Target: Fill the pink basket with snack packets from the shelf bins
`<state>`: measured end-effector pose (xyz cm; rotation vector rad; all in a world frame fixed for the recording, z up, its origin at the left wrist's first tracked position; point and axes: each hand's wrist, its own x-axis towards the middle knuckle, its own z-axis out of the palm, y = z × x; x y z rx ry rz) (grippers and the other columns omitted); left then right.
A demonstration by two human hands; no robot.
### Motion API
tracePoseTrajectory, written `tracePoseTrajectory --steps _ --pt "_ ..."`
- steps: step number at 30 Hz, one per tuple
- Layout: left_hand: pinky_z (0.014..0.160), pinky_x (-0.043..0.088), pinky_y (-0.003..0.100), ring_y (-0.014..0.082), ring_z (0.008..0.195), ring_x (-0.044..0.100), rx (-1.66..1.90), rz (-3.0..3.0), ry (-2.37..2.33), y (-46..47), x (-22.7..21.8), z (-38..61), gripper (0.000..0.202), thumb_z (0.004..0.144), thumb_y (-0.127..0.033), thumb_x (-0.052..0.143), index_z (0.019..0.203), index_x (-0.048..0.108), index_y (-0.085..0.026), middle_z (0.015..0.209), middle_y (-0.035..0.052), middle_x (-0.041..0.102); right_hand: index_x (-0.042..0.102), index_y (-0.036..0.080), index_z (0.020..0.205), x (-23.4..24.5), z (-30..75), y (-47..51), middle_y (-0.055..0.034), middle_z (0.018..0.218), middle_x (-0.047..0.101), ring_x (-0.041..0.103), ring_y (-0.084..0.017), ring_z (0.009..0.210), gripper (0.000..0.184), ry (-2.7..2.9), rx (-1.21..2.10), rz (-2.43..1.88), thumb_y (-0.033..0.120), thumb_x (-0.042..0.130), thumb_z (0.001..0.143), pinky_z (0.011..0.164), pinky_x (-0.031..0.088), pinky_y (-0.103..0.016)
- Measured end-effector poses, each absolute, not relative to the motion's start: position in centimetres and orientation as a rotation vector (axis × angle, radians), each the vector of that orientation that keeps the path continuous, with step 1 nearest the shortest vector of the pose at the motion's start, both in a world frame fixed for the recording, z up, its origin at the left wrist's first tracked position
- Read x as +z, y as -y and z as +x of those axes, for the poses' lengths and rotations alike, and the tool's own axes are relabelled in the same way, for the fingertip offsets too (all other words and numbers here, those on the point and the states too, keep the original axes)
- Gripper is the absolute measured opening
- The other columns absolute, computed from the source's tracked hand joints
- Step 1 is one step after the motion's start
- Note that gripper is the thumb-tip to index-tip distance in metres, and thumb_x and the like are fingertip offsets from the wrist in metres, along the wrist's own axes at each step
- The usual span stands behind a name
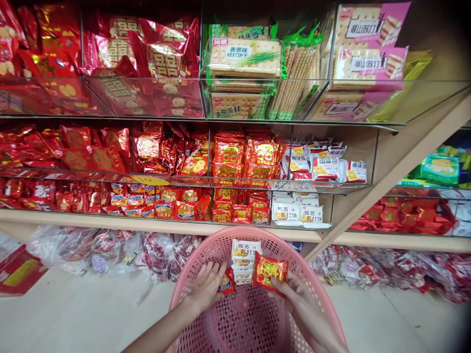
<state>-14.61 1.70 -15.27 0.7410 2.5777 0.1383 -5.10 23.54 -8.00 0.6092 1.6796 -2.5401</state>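
Observation:
My right hand (296, 296) pinches a red biscuit packet (270, 271) with gold print by its right side, over a pink perforated plastic basket (329, 304). My left hand (206, 283) is at the basket's left inner side, palm down with its fingers stretched out. A smaller red packet (227, 281) shows at its fingertips; part of it is hidden by the hand. Between my hands, a stack of white biscuit packets (246, 249) stands against the basket's far wall. The red packet in my right hand overlaps the stack's right edge.
Clear-fronted shelves hold red packets (226, 157), green-wrapped crackers (245, 58) and white biscuit packets (285, 212). A slanted wooden upright (401, 166) stands at the right. Plastic bags of packets (110, 252) lie on the floor beneath the lowest shelf, with a red box (22, 269) at far left.

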Motion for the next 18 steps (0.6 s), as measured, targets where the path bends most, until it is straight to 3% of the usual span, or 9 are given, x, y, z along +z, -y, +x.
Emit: tracePoseTrajectory --steps 11,16,18 --pt "0.110 0.027 0.045 0.0311 0.137 0.027 0.209 0.784 -2.589 -0.3 -16.3 -15.2 0.088 0.069 -0.018 0.059 0.147 0.018 -0.019 0.149 0.0140 0.032 0.069 0.022 0.101 -9.2 -4.9 -23.5 -0.0053 0.110 0.068 0.062 -0.022 0.100 0.035 -1.654 -2.527 0.544 0.039 0.073 0.071 0.082 0.052 -0.033" --pt "0.106 0.035 0.049 0.0280 0.130 0.040 0.532 0.859 -2.802 0.2 -11.6 -16.0 0.046 0.090 -0.031 0.042 0.134 0.042 -0.019 0.139 0.0135 0.047 0.069 0.022 0.099 -8.8 -4.8 -23.2 -0.0046 0.110 0.069 0.062 -0.021 0.099 0.032 -1.670 -2.505 0.521 0.039 0.072 0.071 0.082 0.051 -0.032" --pt "0.107 0.034 0.049 0.0249 0.127 0.044 0.743 0.964 -2.857 -0.5 -8.5 -15.4 0.042 0.093 -0.035 0.038 0.133 0.043 -0.022 0.135 0.0105 0.052 0.068 0.022 0.100 -8.6 -5.0 -22.8 -0.0047 0.108 0.069 0.062 -0.021 0.099 0.033 -1.676 -2.496 0.514 0.040 0.071 0.072 0.082 0.050 -0.032"
